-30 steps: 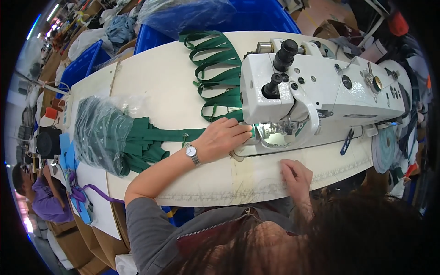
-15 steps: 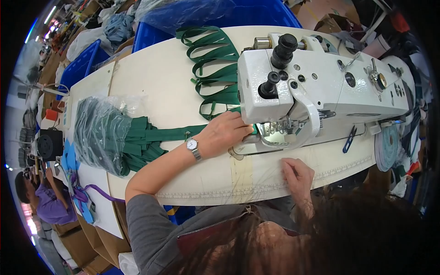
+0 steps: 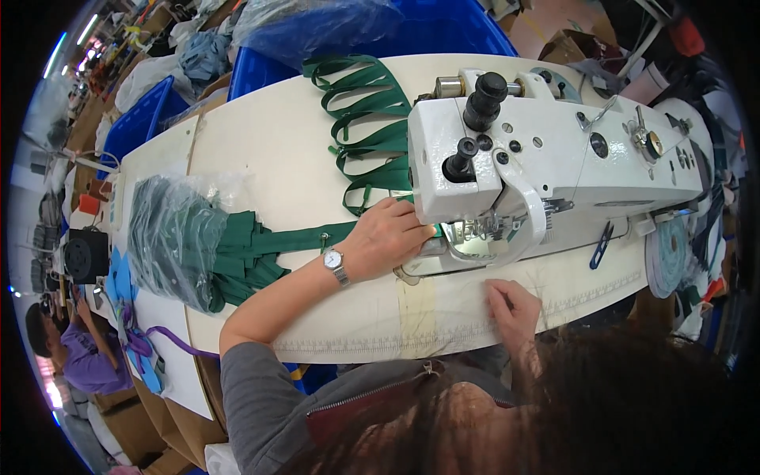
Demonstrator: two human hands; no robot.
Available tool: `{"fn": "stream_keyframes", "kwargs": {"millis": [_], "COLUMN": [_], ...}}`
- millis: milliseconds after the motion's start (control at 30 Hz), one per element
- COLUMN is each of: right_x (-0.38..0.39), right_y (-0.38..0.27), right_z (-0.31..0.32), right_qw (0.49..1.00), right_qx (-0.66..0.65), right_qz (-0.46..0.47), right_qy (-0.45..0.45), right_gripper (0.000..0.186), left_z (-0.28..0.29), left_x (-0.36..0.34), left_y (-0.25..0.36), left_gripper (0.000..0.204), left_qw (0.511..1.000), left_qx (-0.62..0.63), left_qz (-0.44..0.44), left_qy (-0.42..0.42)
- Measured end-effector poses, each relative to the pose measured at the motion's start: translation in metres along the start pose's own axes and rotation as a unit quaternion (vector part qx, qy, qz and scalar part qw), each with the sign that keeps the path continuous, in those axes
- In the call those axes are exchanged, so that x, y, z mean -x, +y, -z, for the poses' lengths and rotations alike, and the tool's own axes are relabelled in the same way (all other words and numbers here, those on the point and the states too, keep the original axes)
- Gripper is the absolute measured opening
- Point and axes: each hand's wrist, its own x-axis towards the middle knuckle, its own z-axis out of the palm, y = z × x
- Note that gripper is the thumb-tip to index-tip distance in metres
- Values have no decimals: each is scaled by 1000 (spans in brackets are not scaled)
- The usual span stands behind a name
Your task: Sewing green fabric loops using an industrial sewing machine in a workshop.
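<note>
My left hand (image 3: 388, 237), a watch on its wrist, is closed on a green zipper (image 3: 297, 239) at the front of a white sewing machine (image 3: 554, 150). Its fingertips press down beside the presser area, where a small light shines; the needle itself is hidden. Leftward the zipper runs to a bundle of green zippers (image 3: 241, 257), partly wrapped in a clear plastic bag (image 3: 174, 241). Behind my hand, sewn zippers (image 3: 368, 142) lie in a row of loops. My right hand (image 3: 514, 313) rests on the near table edge, fingers loosely curled, nothing visible in them.
A measuring tape strip (image 3: 372, 346) runs along the table's near edge. Dark blue thread snips (image 3: 602, 245) lie right of the machine, near a pale blue tape roll (image 3: 669, 257). Blue bins (image 3: 443, 28) stand behind the table. A person in purple (image 3: 91, 352) sits far left.
The whole view has shifted slightly, with the table and machine lower in the picture. My left hand stays on the zipper beside the machine; my right hand keeps its curled pose.
</note>
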Motion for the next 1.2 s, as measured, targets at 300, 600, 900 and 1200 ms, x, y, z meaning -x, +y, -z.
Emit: {"fn": "stream_keyframes", "kwargs": {"millis": [300,600,900,1200], "right_x": [0,-1,-1,1], "right_y": [-3,-4,1,0], "right_z": [0,-1,0,1], "right_qw": [1000,1000,1000,999], "right_qx": [-1,3,-14,-33], "right_qz": [13,16,14,6], "right_qy": [2,5,10,14], "right_gripper": [12,12,12,13], "left_z": [3,4,10,7], "left_x": [-1,-3,-6,-4], "left_y": [1,-1,-1,-2], "left_gripper": [16,16,19,20], "left_qw": [1000,1000,999,997], "left_qx": [-6,-5,-30,-54], "left_qz": [-19,-17,-25,-26], "left_qy": [17,15,-30,-43]}}
